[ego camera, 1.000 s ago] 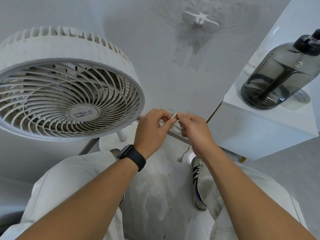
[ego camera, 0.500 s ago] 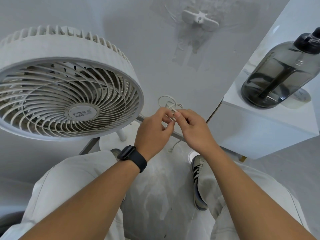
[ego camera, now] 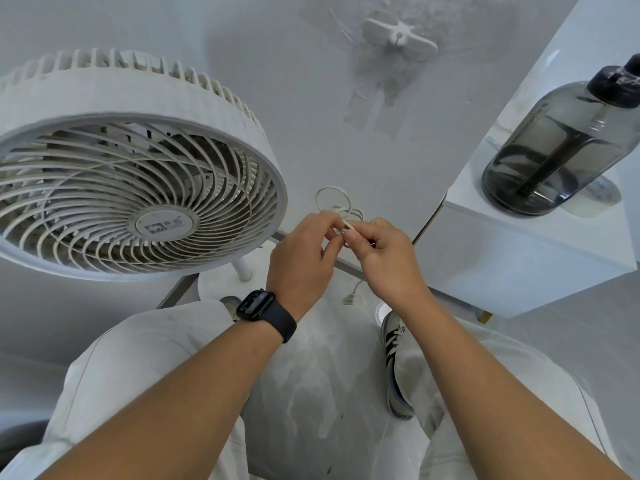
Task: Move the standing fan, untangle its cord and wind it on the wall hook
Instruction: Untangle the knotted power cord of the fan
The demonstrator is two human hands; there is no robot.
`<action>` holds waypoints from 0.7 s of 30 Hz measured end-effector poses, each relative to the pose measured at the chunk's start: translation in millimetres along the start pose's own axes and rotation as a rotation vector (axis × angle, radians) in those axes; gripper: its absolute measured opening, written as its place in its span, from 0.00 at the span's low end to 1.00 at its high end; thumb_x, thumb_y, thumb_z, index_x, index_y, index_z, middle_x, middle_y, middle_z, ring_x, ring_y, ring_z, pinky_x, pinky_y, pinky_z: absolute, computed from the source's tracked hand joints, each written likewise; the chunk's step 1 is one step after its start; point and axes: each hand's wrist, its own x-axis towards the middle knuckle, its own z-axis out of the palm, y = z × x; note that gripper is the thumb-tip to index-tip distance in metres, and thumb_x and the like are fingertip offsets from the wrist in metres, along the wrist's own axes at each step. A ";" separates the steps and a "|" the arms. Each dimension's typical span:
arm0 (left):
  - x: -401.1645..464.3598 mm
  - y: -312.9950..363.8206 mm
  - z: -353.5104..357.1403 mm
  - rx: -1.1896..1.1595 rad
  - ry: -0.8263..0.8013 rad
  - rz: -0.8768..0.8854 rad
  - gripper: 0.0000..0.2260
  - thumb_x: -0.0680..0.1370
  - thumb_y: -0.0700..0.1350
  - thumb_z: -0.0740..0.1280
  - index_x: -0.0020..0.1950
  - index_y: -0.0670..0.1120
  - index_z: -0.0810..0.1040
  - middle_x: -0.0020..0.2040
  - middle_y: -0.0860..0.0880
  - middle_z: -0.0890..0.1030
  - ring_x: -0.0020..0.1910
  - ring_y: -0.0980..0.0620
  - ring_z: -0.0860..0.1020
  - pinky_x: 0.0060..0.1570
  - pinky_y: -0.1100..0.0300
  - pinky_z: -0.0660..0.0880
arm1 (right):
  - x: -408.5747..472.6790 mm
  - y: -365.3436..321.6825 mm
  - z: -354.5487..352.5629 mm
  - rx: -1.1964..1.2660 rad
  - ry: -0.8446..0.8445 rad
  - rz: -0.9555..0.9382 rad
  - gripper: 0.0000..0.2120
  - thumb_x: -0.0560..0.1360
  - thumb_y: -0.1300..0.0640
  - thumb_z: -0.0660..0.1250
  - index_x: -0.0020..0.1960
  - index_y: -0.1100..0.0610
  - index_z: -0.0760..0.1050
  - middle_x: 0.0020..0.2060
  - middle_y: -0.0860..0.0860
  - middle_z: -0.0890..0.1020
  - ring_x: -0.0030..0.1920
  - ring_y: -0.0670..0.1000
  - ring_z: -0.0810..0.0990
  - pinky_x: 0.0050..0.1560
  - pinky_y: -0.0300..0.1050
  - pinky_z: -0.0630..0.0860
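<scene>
Your left hand (ego camera: pixel 300 258) and right hand (ego camera: pixel 382 259) | fingers pinched on cord (ego camera: pixel 333 202) | right of fan (ego camera: pixel 135 168) | wall hook (ego camera: pixel 399 39) above | knot apparently unresolved

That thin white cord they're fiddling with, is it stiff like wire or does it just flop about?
Probably floppy but springy: the cord holds small round loops above the left hand and right hand. It looks light, since fingertips alone pinch it. Its plug end dangles below, so it likely swings when moved.

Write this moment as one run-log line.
phase: untangling | left hand + right hand: pinching cord loops | wall hook: bare | fan: upright
</scene>
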 end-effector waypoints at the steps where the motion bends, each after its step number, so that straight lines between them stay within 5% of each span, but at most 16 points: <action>1: 0.0 0.4 -0.7 0.006 0.004 0.012 0.04 0.83 0.48 0.68 0.57 0.54 0.78 0.47 0.57 0.79 0.36 0.55 0.78 0.37 0.48 0.79 | 0.1 -0.1 -1.1 0.030 0.003 0.001 0.12 0.83 0.56 0.66 0.56 0.42 0.85 0.44 0.53 0.79 0.45 0.46 0.77 0.50 0.35 0.72; 3: -0.1 0.8 -1.7 0.030 0.012 0.031 0.04 0.83 0.49 0.68 0.57 0.54 0.78 0.47 0.57 0.78 0.36 0.56 0.77 0.36 0.49 0.78 | 0.3 -0.1 -3.3 0.075 -0.007 0.006 0.14 0.82 0.57 0.66 0.57 0.40 0.84 0.45 0.51 0.81 0.48 0.47 0.80 0.53 0.41 0.75; 7: 0.6 -0.9 -2.1 0.030 0.017 0.025 0.04 0.82 0.50 0.68 0.57 0.55 0.79 0.47 0.57 0.77 0.39 0.58 0.76 0.37 0.50 0.78 | 0.5 -2.8 -8.2 0.206 -0.034 0.027 0.17 0.82 0.63 0.66 0.56 0.41 0.83 0.42 0.41 0.85 0.46 0.39 0.81 0.51 0.37 0.75; 11: 2.7 -3.8 -0.2 0.006 0.022 -0.011 0.03 0.81 0.51 0.69 0.54 0.55 0.79 0.47 0.56 0.78 0.42 0.55 0.78 0.39 0.48 0.78 | 2.7 -2.5 -10.5 0.312 -0.002 0.099 0.15 0.82 0.63 0.64 0.51 0.47 0.85 0.39 0.50 0.85 0.41 0.45 0.78 0.48 0.43 0.75; 14: 2.7 -3.6 3.9 -0.201 0.075 -0.149 0.01 0.81 0.49 0.69 0.51 0.53 0.79 0.44 0.56 0.81 0.43 0.54 0.79 0.43 0.48 0.78 | 5.9 -1.4 -9.3 0.301 0.014 0.144 0.13 0.83 0.62 0.62 0.53 0.54 0.85 0.38 0.48 0.85 0.40 0.45 0.80 0.47 0.41 0.76; 18: 6.1 2.7 2.7 -0.491 0.122 -0.390 0.07 0.85 0.47 0.64 0.48 0.52 0.77 0.40 0.51 0.81 0.34 0.53 0.77 0.32 0.61 0.74 | 9.2 5.4 -7.6 0.157 -0.013 0.186 0.12 0.84 0.60 0.61 0.51 0.57 0.83 0.38 0.50 0.85 0.43 0.46 0.82 0.54 0.47 0.78; 21: 8.3 4.0 -1.2 -0.508 0.038 -0.412 0.08 0.86 0.46 0.61 0.49 0.49 0.77 0.39 0.51 0.80 0.30 0.55 0.76 0.29 0.66 0.70 | 13.9 13.1 -8.9 0.076 0.000 0.226 0.13 0.85 0.60 0.59 0.50 0.58 0.82 0.37 0.49 0.83 0.39 0.48 0.80 0.49 0.50 0.77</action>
